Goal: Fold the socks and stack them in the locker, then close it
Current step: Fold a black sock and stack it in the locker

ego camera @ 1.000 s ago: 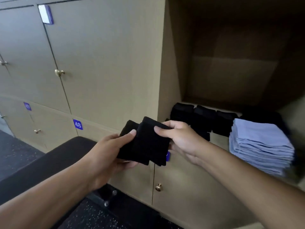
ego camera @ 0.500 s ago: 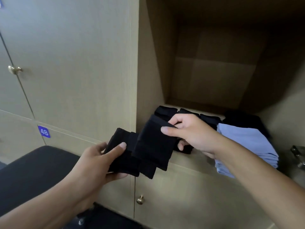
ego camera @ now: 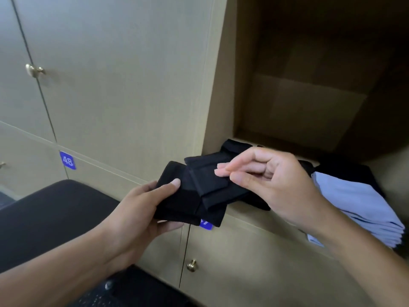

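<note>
Socks [ego camera: 177,196], black and folded, sit in my left hand [ego camera: 141,209], thumb on top, right at the front lip of the open locker [ego camera: 309,103]. My right hand [ego camera: 272,180] pinches the top folded sock [ego camera: 212,185]. If I pull carelessly, I think the others could slide out, drop and come unfolded.
</note>
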`<move>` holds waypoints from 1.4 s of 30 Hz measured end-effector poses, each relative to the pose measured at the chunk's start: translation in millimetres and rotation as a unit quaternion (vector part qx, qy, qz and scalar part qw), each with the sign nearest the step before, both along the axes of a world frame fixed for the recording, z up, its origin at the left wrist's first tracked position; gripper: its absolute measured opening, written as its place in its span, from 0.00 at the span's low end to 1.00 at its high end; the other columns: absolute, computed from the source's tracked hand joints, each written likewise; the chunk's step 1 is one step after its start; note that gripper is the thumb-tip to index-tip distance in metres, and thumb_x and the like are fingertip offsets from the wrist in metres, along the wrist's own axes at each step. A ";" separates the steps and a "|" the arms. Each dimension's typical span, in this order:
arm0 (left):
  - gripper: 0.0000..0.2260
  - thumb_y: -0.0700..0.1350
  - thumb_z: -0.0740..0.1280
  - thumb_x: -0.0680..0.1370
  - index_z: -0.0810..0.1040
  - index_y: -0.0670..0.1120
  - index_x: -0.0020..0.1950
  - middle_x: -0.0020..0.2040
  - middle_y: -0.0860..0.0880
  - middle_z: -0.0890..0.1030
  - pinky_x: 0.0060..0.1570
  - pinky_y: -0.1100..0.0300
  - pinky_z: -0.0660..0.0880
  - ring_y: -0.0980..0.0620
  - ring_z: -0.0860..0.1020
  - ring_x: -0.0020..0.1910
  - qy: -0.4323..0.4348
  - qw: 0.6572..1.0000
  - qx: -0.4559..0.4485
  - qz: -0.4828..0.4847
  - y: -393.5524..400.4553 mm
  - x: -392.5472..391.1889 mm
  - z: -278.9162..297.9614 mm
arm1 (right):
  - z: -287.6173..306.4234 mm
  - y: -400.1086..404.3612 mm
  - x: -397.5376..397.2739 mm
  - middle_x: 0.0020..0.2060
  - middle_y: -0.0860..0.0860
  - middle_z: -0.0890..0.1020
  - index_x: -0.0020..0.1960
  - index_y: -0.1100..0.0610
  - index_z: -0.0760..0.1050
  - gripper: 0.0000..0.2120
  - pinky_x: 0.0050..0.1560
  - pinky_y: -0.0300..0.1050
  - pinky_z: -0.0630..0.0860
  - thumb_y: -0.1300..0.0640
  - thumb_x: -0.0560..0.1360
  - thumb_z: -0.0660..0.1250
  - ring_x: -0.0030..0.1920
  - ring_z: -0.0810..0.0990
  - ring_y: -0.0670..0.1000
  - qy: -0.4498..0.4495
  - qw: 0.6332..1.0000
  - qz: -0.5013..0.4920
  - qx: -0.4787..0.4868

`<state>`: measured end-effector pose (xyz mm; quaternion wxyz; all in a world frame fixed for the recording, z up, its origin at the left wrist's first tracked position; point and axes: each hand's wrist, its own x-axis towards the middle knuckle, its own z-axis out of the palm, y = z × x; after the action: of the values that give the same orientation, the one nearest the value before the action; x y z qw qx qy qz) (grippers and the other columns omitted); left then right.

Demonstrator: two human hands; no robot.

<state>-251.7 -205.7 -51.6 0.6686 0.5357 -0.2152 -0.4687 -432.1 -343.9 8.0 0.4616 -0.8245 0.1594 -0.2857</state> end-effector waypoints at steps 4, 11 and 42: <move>0.14 0.51 0.71 0.77 0.84 0.44 0.57 0.50 0.46 0.87 0.39 0.60 0.82 0.50 0.86 0.46 -0.026 0.999 -0.015 -0.016 6.7 -1.4 0.6 | -4.1 1.8 5.3 0.58 0.43 0.85 0.49 0.51 0.83 0.12 0.67 0.57 0.74 0.68 0.73 0.74 0.64 0.80 0.43 -0.040 0.998 -0.054 -0.004; 0.14 0.49 0.72 0.77 0.83 0.46 0.61 0.53 0.44 0.87 0.36 0.62 0.80 0.49 0.86 0.47 -0.073 0.997 0.011 0.005 16.4 2.0 -1.9 | 1.6 -0.2 2.8 0.53 0.53 0.87 0.62 0.53 0.78 0.26 0.60 0.54 0.81 0.59 0.64 0.76 0.55 0.86 0.54 -0.125 0.963 -0.105 0.213; 0.16 0.49 0.74 0.77 0.81 0.42 0.61 0.52 0.43 0.87 0.42 0.59 0.83 0.49 0.86 0.50 -0.036 0.999 -0.001 0.024 -3.1 -11.9 -6.2 | -14.0 4.6 2.4 0.45 0.55 0.87 0.53 0.56 0.79 0.07 0.50 0.41 0.79 0.64 0.77 0.71 0.46 0.84 0.49 0.023 0.976 -0.112 0.184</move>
<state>-263.6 -208.8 -57.7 0.6722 0.5567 -0.2269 -0.4322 -429.7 -339.3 -6.1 0.5665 -0.7090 0.3109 -0.2825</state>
